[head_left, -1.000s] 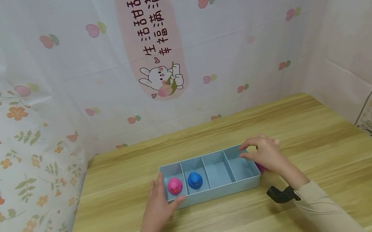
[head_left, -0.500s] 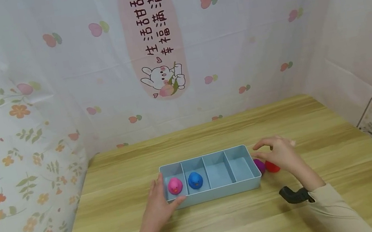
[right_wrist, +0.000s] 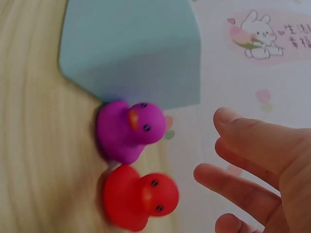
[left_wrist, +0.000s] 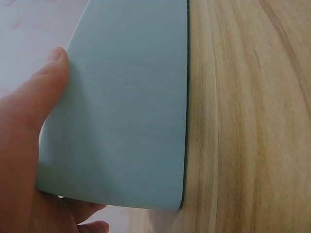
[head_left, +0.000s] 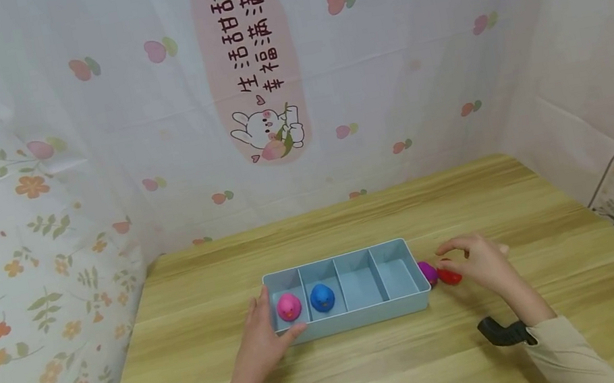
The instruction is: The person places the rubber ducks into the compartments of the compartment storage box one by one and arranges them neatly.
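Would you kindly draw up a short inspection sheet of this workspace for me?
Surface: wood-grain table.
Job's things: light-blue tray with four compartments; pink duck in the leftmost, blue duck in the next; purple duck and red duck beside the tray's right end.
Clutter: nothing seen.
Hands: left hand grips the tray's left end; right hand is beside the red duck, holding nothing.
Cables: nothing seen.
Surroundings: printed cloth behind, flower prints at both sides.

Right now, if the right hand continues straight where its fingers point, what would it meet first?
Most likely the red duck, with the purple duck just beyond. Exact height of the right hand is unclear, so it might pass over.
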A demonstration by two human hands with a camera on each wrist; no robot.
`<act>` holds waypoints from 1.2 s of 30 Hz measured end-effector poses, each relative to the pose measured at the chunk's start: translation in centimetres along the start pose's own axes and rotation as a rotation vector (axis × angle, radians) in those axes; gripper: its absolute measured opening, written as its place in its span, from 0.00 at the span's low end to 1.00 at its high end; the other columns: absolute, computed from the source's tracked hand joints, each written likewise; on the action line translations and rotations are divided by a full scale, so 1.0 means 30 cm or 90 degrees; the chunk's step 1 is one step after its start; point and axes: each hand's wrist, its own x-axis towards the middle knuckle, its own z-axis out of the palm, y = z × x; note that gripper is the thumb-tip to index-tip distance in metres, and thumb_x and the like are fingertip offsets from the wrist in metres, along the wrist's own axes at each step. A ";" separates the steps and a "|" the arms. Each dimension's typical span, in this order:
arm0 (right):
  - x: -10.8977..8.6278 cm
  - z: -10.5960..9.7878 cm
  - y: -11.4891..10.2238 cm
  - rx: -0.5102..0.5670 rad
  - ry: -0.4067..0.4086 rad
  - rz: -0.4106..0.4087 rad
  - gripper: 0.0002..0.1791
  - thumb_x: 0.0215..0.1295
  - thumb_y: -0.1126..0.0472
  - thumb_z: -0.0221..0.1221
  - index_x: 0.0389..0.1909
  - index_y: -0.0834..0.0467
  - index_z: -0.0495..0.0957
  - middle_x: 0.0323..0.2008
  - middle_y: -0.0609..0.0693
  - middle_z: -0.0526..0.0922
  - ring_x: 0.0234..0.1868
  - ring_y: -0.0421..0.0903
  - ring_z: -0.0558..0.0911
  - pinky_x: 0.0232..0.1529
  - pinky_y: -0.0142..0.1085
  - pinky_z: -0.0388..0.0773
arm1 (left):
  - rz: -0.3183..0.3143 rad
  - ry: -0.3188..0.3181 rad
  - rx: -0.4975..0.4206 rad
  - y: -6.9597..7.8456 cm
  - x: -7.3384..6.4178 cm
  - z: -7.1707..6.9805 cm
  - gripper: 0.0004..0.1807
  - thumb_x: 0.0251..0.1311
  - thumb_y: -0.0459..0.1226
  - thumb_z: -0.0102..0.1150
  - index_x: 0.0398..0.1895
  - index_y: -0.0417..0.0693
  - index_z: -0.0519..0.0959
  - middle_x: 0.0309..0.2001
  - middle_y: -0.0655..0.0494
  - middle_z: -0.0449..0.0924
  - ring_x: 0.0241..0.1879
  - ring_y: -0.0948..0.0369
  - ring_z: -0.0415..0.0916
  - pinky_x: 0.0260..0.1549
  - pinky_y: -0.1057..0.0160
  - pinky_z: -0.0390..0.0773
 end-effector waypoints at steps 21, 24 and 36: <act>-0.045 0.044 0.127 -0.012 -0.047 0.002 0.27 0.46 0.54 0.73 0.50 0.54 0.81 0.52 0.61 0.80 0.44 0.56 0.74 0.36 0.50 0.49 | 0.006 -0.003 0.002 0.000 0.000 -0.002 0.60 0.50 0.61 0.64 0.76 0.42 0.43 0.75 0.42 0.48 0.74 0.39 0.39 0.65 0.35 0.54; -0.048 0.055 0.143 -0.004 -0.055 0.010 0.28 0.46 0.56 0.73 0.52 0.53 0.80 0.54 0.61 0.79 0.47 0.58 0.75 0.35 0.48 0.49 | 0.005 -0.004 -0.003 0.001 -0.002 -0.002 0.60 0.50 0.61 0.64 0.76 0.42 0.43 0.75 0.42 0.47 0.74 0.40 0.38 0.65 0.34 0.54; -0.053 0.083 0.169 0.010 -0.044 0.024 0.27 0.48 0.56 0.72 0.53 0.55 0.80 0.52 0.63 0.80 0.50 0.63 0.76 0.37 0.50 0.51 | -0.002 -0.005 0.001 0.000 0.002 0.000 0.59 0.51 0.61 0.64 0.76 0.43 0.43 0.75 0.43 0.46 0.74 0.40 0.38 0.65 0.35 0.53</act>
